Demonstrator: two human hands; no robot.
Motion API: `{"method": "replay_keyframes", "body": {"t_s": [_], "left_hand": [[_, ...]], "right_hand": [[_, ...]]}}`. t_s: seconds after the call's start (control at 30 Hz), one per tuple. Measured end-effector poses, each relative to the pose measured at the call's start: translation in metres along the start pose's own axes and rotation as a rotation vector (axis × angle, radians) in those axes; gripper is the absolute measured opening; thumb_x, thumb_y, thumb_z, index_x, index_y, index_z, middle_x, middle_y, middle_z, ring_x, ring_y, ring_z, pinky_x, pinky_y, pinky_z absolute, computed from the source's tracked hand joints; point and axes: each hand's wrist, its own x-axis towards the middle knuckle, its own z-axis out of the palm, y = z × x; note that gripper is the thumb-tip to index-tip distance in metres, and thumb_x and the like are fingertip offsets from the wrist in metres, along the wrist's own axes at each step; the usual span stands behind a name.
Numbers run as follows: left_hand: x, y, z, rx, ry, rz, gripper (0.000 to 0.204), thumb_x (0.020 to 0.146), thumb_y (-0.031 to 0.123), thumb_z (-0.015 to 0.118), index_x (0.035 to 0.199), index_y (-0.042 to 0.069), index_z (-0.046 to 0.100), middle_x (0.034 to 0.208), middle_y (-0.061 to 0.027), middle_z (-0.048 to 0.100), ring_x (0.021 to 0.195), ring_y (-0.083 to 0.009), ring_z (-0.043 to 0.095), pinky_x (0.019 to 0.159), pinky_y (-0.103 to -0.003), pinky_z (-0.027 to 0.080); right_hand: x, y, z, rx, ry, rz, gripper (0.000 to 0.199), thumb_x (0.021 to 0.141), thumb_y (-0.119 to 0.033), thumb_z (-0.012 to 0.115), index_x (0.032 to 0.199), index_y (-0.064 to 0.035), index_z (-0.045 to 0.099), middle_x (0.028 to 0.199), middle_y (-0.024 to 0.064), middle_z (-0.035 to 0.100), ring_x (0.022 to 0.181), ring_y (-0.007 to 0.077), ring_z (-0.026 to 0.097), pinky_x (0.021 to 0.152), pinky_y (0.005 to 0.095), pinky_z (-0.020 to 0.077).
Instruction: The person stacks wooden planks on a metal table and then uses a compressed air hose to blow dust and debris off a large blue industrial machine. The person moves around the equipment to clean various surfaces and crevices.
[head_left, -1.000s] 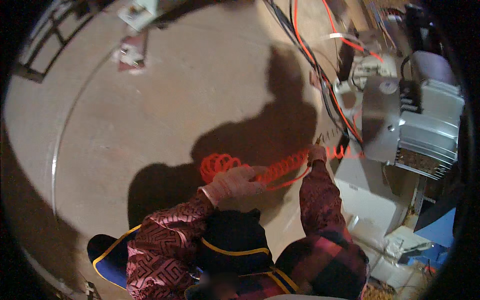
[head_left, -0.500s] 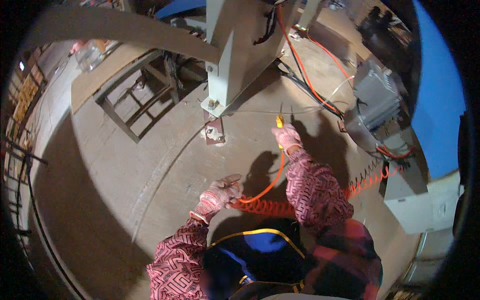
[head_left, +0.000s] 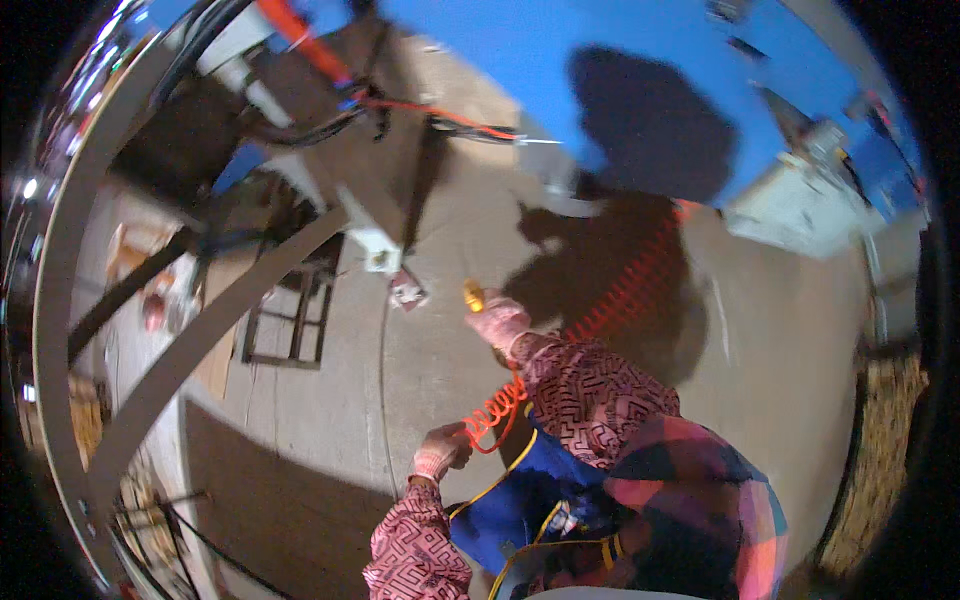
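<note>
My right hand [head_left: 500,324], in a pink-and-white knit glove, is closed round a yellow air blow gun [head_left: 473,294] with a thin nozzle pointing away from me. Most of its body is hidden in the palm. Lower and to the left, my gloved left hand [head_left: 441,452] is closed on an orange coiled air hose [head_left: 492,410]. Loops of the hose run up from this hand toward my right wrist. Another stretch of coil [head_left: 625,290] extends to the upper right, beyond my right forearm, partly in shadow.
A pale steel post foot [head_left: 376,248] is bolted to the floor ahead. Left of it stand a dark metal frame [head_left: 290,320] and a long curved beam [head_left: 215,340]. Blue panelling [head_left: 660,90] lies across the far side, with a white box [head_left: 795,210] at right. Cables [head_left: 440,115] hang above.
The view has swung to the right and blurred. Both hands keep their holds; the left hand and its hose loops are now nearer my body, and the blow gun points slightly left.
</note>
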Motion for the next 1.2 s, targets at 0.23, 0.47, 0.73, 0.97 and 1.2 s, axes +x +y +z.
{"method": "replay_keyframes", "body": {"t_s": [0.23,0.47,0.73,0.97,1.2], "left_hand": [[-0.074,-0.017,0.061,-0.179,0.09,0.037,0.059,0.083,0.018,0.064,0.136,-0.002,0.049,0.099,-0.0104,0.066,0.073,-0.0174,0.062,0.062,-0.029,0.051],[-0.216,0.051,0.11,0.134,-0.088,-0.044,0.057,0.089,0.028,0.061,0.137,0.0,0.049,0.125,-0.0176,0.063,0.105,-0.0251,0.064,0.088,-0.036,0.05],[-0.298,0.036,0.101,-0.033,0.251,-0.143,0.053,0.088,0.035,0.062,0.133,0.008,0.054,0.112,-0.0163,0.067,0.091,-0.0259,0.066,0.079,-0.035,0.052],[-0.321,0.037,0.155,0.416,-0.062,-0.02,0.053,0.088,0.04,0.06,0.134,0.014,0.054,0.123,-0.0129,0.064,0.115,-0.0278,0.06,0.098,-0.038,0.046],[-0.361,0.086,0.152,0.209,0.129,0.144,0.062,0.085,0.047,0.057,0.137,0.013,0.052,0.125,-0.0204,0.061,0.117,-0.0361,0.057,0.099,-0.042,0.044]], "right_hand": [[-0.119,0.092,-0.077,0.094,0.272,0.252,0.041,0.087,-0.034,0.058,0.119,-0.0087,0.057,0.097,0.0119,0.066,0.092,0.0283,0.065,0.075,0.0382,0.0505],[-0.25,0.224,-0.251,-0.819,0.428,0.73,0.035,0.089,-0.026,0.059,0.122,-0.0143,0.062,0.093,0.0073,0.065,0.084,0.0214,0.064,0.057,0.0375,0.0495],[-0.214,0.208,-0.438,-0.137,0.652,0.713,0.031,0.09,-0.022,0.06,0.12,-0.013,0.063,0.107,0.0121,0.068,0.094,0.026,0.066,0.067,0.0396,0.0541],[-0.302,0.194,-0.392,-0.224,0.29,0.497,0.027,0.089,-0.025,0.061,0.111,-0.0113,0.066,0.103,0.0121,0.069,0.09,0.0279,0.067,0.071,0.0399,0.0544],[-0.295,0.123,-0.33,-0.273,-0.356,0.147,0.024,0.087,-0.028,0.063,0.101,-0.0095,0.068,0.099,0.0122,0.071,0.086,0.0297,0.068,0.075,0.0402,0.0547]]}}
